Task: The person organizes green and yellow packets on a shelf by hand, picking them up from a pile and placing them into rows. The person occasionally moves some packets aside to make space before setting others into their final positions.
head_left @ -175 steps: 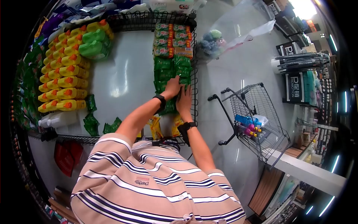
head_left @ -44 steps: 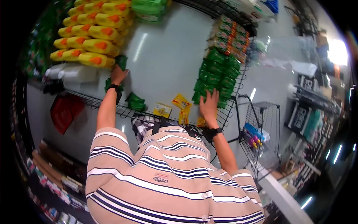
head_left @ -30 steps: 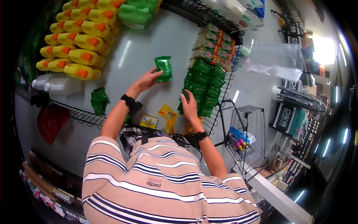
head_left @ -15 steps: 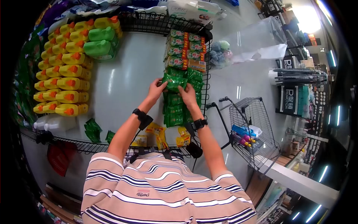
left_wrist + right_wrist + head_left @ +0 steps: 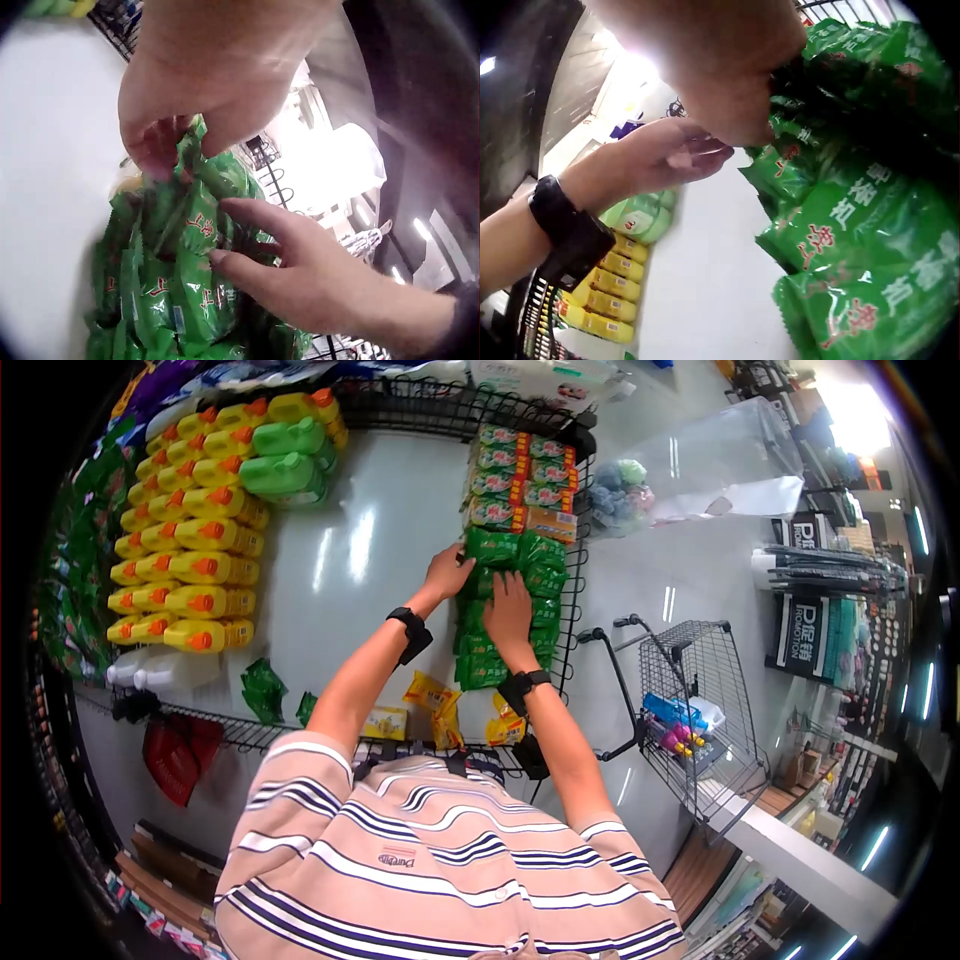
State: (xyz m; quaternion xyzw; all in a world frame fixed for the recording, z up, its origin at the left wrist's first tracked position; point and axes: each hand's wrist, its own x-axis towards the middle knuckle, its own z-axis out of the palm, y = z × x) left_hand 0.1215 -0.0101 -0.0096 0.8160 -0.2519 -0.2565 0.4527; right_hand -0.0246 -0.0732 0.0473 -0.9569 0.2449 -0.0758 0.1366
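Observation:
Two columns of green soap packets (image 5: 482, 644) lie along the right side of the wire-edged shelf, printed with red and white characters. At the left column's edge is my left hand (image 5: 448, 572), its fingers bent at the upper packets. In the right wrist view that left hand (image 5: 656, 157) shows loosely bent fingers with no packet visible between them. My right hand (image 5: 508, 615) rests on the packets just nearer to me, fingers extended. From the left wrist view, the right hand's (image 5: 300, 262) thumb and index finger lie spread against the packet fronts.
Boxed soap bars (image 5: 500, 485) stand beyond the packets. Yellow bottles (image 5: 205, 600) and green jugs (image 5: 285, 475) fill the left side. Loose green packets (image 5: 263, 690) and yellow packets (image 5: 433, 705) lie near the front rail. A shopping cart (image 5: 695, 700) stands right.
The left hand took a green packet from the left and brought it over to the stack, where both hands held it. Now it lies among the others, the right hand flat on the stack.

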